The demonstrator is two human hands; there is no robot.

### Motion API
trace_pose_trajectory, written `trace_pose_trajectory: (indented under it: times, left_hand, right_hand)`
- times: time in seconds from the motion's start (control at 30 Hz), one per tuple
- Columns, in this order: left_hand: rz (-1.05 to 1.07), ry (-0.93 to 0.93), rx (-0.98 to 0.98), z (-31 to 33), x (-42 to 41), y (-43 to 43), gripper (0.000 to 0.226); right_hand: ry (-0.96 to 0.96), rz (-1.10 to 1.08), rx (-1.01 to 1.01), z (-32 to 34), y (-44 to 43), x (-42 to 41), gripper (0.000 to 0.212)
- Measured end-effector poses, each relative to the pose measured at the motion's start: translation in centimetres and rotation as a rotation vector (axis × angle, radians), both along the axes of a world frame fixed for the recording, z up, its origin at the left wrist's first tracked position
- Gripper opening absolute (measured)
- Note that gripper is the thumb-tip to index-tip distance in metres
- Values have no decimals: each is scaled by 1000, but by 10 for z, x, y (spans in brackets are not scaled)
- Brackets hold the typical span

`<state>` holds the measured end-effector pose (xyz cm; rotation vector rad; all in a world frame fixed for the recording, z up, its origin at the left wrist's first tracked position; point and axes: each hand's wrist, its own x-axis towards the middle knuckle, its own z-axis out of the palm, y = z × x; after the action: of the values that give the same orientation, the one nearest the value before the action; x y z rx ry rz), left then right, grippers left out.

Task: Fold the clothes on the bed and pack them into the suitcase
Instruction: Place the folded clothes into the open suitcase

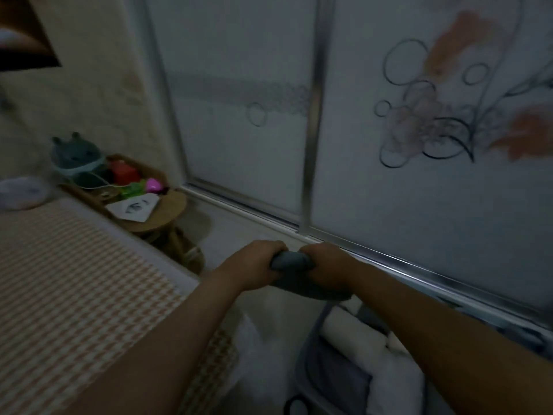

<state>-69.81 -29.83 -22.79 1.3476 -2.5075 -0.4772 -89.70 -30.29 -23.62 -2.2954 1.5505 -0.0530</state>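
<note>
Both hands, left hand [257, 263] & right hand [324, 269], clenched on a small grey folded cloth garment [291, 262], held out over the open suitcase [344, 354] w/ white clothes, prob. to drop it in.

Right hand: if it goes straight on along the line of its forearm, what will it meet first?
Probably the floor strip in front of the sliding door. The right hand, closed on the grey garment, points forward and left; depth is unclear.
</note>
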Motion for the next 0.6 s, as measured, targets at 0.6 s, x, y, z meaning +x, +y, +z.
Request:
trace_pose_trajectory:
  times: [0.6]
  left_hand:
    - [20,125,563,-250,-162,4,13]
  right_hand:
    - [-227,-286,471,-233,27,-160,32]
